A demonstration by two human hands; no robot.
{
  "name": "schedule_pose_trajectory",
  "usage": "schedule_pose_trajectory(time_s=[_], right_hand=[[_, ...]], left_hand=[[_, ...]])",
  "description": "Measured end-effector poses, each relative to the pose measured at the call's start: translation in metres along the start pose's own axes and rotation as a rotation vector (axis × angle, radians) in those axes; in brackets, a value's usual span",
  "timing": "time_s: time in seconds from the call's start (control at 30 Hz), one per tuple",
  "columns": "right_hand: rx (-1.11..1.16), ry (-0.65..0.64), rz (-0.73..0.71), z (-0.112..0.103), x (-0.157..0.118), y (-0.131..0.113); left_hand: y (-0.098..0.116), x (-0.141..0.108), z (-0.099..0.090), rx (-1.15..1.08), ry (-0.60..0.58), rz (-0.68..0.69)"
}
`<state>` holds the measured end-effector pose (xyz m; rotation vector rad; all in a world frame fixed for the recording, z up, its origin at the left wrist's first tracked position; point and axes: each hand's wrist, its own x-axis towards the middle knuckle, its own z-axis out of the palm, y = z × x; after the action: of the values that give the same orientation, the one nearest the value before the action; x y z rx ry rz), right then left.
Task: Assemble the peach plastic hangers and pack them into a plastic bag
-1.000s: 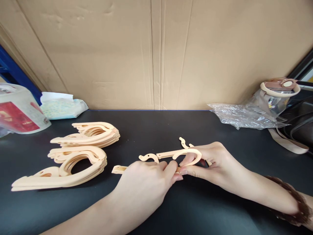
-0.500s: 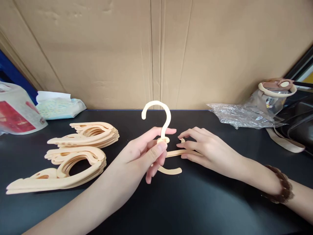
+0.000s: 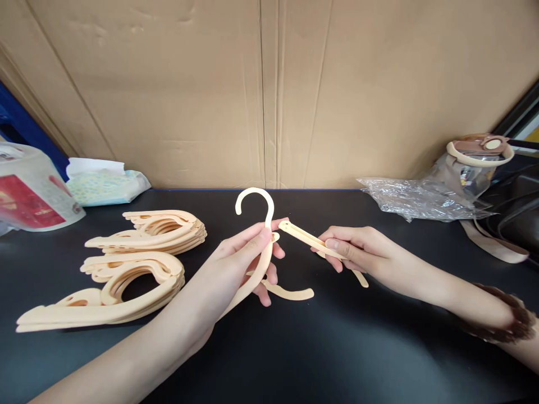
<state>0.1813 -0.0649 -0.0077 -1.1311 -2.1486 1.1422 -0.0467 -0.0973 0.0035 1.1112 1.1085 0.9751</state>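
My left hand grips the hanger hook piece; my right hand pinches the hanger arm just beside it

The peach plastic hook piece stands upright, its hook topmost. The flat peach bar slants beside it, its tip near the hook's stem.

Hanger piece: smooth matt cream plastic. Table: matt black. Backboard: rough brown cardboard. Bag: glossy crinkled film.
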Motion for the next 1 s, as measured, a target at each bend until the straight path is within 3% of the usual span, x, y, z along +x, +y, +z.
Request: schedule_pose_trajectory(time_s=[0.27, 0.43, 0.5, 0.67, 0.87, 1.0], right_hand=[[0.296, 0.078, -0.008, -0.005, 0.000, -0.007], [0.301, 0.081, -0.171, -0.009, -0.001, -0.004], [0.239, 0.094, -0.246, -0.009, -0.003, -0.003], [-0.196, 0.363, -0.298, -0.005, -0.008, -0.004], [-0.442, 0.426, -0.418, -0.004, -0.012, -0.002], [-0.664, 0.624, -0.577, -0.004, -0.015, 0.000]], left_hand=[[0.000, 0.003, -0.001, -0.115, -0.003, -0.042], [-0.001, 0.004, 0.000, -0.165, -0.013, -0.065], [-0.002, 0.005, -0.001, -0.177, -0.026, -0.072], [-0.004, 0.004, -0.001, -0.203, -0.032, -0.099], [-0.006, 0.004, 0.000, -0.259, -0.014, -0.141], [-0.006, 0.003, 0.000, -0.246, -0.040, -0.139]])
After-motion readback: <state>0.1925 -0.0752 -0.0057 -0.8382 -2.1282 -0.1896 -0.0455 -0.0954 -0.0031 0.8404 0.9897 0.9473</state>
